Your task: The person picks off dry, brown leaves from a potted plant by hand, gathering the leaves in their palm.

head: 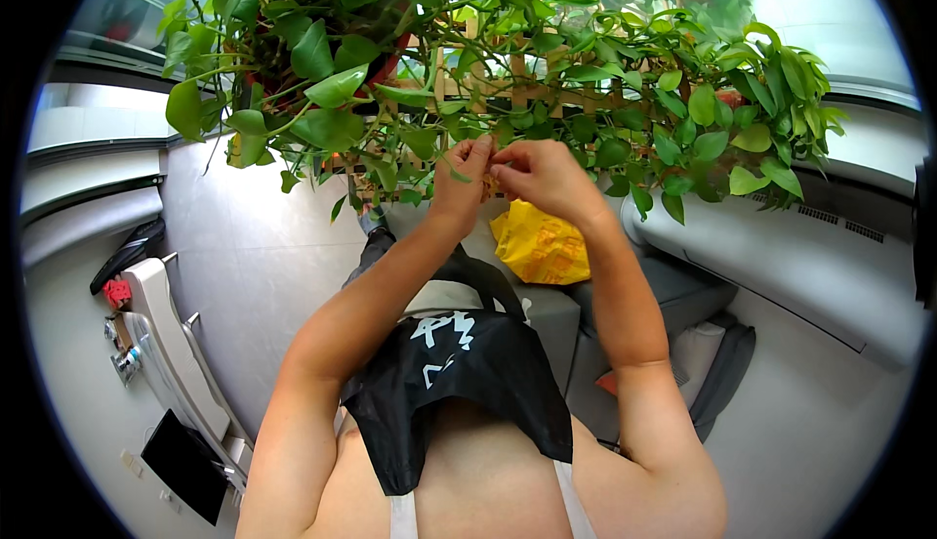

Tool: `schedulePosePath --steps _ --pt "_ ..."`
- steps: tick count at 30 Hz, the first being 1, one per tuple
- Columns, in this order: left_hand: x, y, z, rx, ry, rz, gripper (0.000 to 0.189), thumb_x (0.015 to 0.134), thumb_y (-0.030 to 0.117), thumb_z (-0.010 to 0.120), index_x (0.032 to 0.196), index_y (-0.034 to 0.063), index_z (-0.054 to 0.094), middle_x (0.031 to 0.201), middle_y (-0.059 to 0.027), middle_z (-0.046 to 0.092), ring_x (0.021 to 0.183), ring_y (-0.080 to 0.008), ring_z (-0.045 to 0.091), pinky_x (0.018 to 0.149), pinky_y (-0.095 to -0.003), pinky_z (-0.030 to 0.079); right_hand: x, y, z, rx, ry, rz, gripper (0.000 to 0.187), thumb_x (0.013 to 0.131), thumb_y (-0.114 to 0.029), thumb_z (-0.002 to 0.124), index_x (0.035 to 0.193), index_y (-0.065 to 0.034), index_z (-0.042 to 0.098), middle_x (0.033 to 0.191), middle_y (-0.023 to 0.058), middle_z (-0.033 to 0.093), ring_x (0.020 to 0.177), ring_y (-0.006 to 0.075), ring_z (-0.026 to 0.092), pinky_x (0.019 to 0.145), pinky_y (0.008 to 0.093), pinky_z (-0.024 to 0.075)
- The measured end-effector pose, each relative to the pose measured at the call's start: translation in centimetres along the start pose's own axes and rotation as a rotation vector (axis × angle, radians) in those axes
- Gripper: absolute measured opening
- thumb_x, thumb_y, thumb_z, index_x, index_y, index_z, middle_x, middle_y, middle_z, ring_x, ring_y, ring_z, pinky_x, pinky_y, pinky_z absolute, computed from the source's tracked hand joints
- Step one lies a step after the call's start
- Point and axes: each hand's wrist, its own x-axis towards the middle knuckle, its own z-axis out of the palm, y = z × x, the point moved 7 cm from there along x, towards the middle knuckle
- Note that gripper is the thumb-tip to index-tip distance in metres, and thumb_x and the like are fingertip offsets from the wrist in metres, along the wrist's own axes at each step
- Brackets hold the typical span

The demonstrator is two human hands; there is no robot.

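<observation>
Trailing pothos vines with heart-shaped green leaves spread over a wooden lattice in front of me. My left hand is raised to the lower edge of the foliage, with thumb and fingers pinched around crumpled brown plant bits. Against its fingertips works my right hand, thumb and index finger bent together. Whatever lies between the right fingertips is too small to tell. One small green leaf overlaps the left hand. A black apron with white writing hangs on my chest.
A yellow plastic bag rests on the grey sofa below my hands. To the right, a white air conditioner juts from the wall. A red plant pot sits among the leaves. At left are a white cabinet and a television.
</observation>
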Motion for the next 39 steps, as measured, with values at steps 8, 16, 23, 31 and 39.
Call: schedulePosePath --steps 8,16,23,31,39 --pt "-1.7 -2.8 -0.7 -0.361 -0.082 -0.401 0.028 0.099 0.037 0.055 0.082 0.0148 0.048 0.064 0.0031 0.049 0.042 -0.0049 0.033 0.037 -0.0214 0.025 6.2 -0.8 -4.2 -0.61 0.424 -0.362 0.013 0.084 -0.014 0.063 0.086 -0.0009 0.064 0.076 0.0139 0.067 0.068 0.033 0.066 0.06 0.0401 0.0533" --pt "-1.9 -1.8 -0.5 -0.368 -0.128 -0.401 0.019 0.095 0.029 0.058 0.085 0.0144 0.052 0.068 0.0003 0.054 0.042 -0.005 0.035 0.036 -0.0198 0.025 6.9 -1.5 -3.2 -0.793 0.415 -0.552 0.008 0.081 -0.011 0.062 0.08 -0.0039 0.058 0.075 0.014 0.064 0.069 0.0353 0.065 0.061 0.0438 0.053" --pt "-0.9 -0.7 0.5 -0.416 -0.192 -0.271 0.009 0.092 0.019 0.061 0.089 0.0123 0.057 0.075 -0.0004 0.06 0.047 -0.0047 0.042 0.038 -0.0181 0.03 1.8 -3.1 -4.6 -0.134 0.347 -0.333 0.01 0.082 -0.009 0.066 0.086 -0.0007 0.062 0.076 0.0097 0.066 0.068 0.0202 0.065 0.062 0.0314 0.0513" --pt "-1.9 1.0 2.3 -0.532 -0.153 -0.281 0.018 0.099 0.032 0.057 0.094 0.0144 0.059 0.079 0.0031 0.06 0.057 -0.0047 0.048 0.044 -0.0191 0.033 -1.1 -2.7 -0.4 -0.159 0.181 -0.341 0.013 0.077 -0.009 0.069 0.084 -0.0022 0.061 0.08 0.0098 0.06 0.069 0.0265 0.063 0.062 0.0339 0.0509" --pt "-1.4 -0.7 0.3 -0.419 -0.08 -0.178 0.022 0.101 0.036 0.052 0.096 0.0151 0.056 0.074 0.0043 0.054 0.052 -0.0054 0.042 0.043 -0.0203 0.03 0.3 -2.3 0.9 -0.252 -0.021 -0.419 0.012 0.079 -0.009 0.07 0.086 -0.0007 0.066 0.081 0.0083 0.062 0.072 0.0203 0.062 0.062 0.0304 0.0497"
